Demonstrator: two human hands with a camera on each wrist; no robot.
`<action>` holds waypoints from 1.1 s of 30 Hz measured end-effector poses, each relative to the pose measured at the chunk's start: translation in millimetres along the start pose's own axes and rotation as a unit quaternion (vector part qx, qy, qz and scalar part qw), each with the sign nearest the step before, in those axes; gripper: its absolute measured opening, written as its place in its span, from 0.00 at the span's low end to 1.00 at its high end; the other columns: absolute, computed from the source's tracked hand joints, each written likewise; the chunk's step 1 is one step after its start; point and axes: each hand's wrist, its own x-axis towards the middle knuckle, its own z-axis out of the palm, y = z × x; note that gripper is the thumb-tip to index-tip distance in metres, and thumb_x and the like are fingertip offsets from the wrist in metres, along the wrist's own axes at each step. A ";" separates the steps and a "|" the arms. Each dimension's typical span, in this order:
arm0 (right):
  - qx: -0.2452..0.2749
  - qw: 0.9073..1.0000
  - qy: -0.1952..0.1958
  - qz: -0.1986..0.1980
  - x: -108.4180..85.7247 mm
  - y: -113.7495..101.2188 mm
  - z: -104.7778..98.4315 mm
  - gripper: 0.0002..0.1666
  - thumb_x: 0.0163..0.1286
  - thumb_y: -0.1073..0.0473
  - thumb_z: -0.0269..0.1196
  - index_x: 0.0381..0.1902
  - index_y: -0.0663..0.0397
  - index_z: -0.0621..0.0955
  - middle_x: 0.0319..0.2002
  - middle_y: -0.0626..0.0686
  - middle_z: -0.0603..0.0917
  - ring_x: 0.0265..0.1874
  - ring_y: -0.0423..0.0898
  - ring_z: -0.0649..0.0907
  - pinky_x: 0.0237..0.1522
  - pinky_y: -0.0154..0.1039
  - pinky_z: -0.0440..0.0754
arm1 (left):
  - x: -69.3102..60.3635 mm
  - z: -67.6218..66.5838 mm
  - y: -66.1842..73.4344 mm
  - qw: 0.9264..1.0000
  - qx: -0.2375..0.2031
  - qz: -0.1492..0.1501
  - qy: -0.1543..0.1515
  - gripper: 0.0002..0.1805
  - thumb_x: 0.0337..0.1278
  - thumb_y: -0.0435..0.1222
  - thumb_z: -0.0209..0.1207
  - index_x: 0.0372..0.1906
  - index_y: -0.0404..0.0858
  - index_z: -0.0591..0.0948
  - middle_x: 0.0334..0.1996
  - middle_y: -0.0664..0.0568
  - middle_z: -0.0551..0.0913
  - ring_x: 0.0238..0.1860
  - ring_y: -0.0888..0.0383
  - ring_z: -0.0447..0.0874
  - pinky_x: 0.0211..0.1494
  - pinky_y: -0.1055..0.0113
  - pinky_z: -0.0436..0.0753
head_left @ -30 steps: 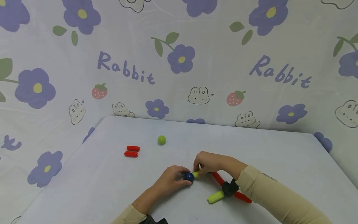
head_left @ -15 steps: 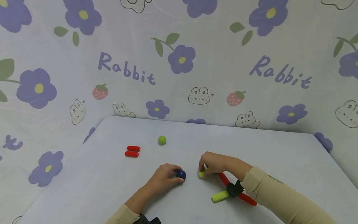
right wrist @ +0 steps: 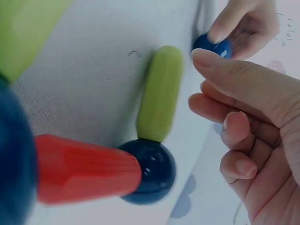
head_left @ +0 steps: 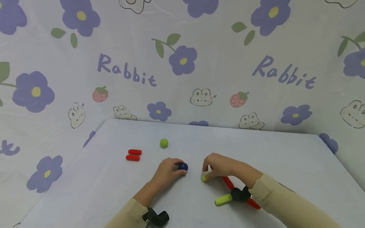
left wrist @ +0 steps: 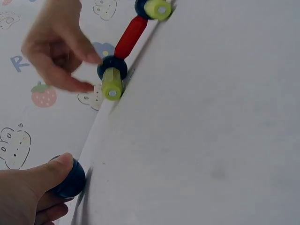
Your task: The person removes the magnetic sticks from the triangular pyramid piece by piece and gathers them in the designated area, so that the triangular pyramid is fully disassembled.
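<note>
— The fingers of my left hand [head_left: 168, 170] are bent round a blue ball [head_left: 183, 166], thumb on one side and fingertips on the other, just below the centre of the head view.

— And your right hand [head_left: 220, 164]?

— It holds nothing. At the right of the right wrist view, my thumb and forefinger stand a little apart and the other fingers curl loosely, just beside a green stick [right wrist: 159, 93].

— Where is that stick, exactly?

— Near the middle of that frame, its lower end joined to a second blue ball [right wrist: 150, 171]. A red stick [right wrist: 89, 168] runs from there to a third blue ball [right wrist: 14, 159] at the left edge, and another green stick [right wrist: 33, 33] fills the upper left corner.

— How does it look from your head?

— The joined pieces lie below and right of centre, partly hidden by the black camera [head_left: 239, 193] on my right wrist.

— Anything further off?

— Two loose red sticks [head_left: 132, 157] lie side by side, left of centre, with a green ball [head_left: 163, 143] up and to their right, all on the white table [head_left: 85, 190].
</note>
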 end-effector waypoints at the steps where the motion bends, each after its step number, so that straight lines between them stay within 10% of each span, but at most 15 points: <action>1: 0.004 1.000 0.005 0.001 -4.3 -0.4 -0.9 0.13 0.55 0.59 0.70 0.38 0.57 0.85 0.34 0.49 0.85 0.26 0.37 0.74 0.29 0.28 0.75 | 3.5 0.9 -0.5 1.000 0.001 -0.002 0.008 0.21 0.49 0.43 0.66 0.47 0.36 0.82 0.43 0.47 0.84 0.46 0.53 0.79 0.51 0.57 0.77; 11: 0.045 0.997 0.049 0.030 -51.9 9.0 1.6 0.14 0.54 0.63 0.69 0.40 0.62 0.83 0.31 0.49 0.81 0.23 0.37 0.71 0.24 0.28 0.72 | 32.4 2.1 -11.3 0.998 0.011 -0.007 0.061 0.21 0.50 0.40 0.65 0.47 0.32 0.81 0.44 0.44 0.84 0.49 0.50 0.81 0.54 0.56 0.77; 20: 0.044 0.987 0.131 0.082 -50.9 27.5 0.5 0.14 0.53 0.62 0.70 0.38 0.61 0.82 0.33 0.51 0.82 0.26 0.41 0.72 0.25 0.29 0.73 | 51.3 4.1 -12.2 0.990 0.110 -0.015 0.090 0.23 0.51 0.41 0.65 0.49 0.31 0.80 0.45 0.41 0.84 0.50 0.46 0.80 0.56 0.56 0.76; 33: 0.028 0.989 0.104 0.101 -33.9 33.6 2.7 0.15 0.52 0.58 0.71 0.35 0.63 0.83 0.28 0.49 0.82 0.31 0.43 0.77 0.34 0.33 0.76 | 64.7 10.2 -10.1 0.952 0.261 0.045 0.153 0.22 0.48 0.40 0.67 0.48 0.33 0.81 0.40 0.46 0.86 0.44 0.52 0.82 0.55 0.64 0.73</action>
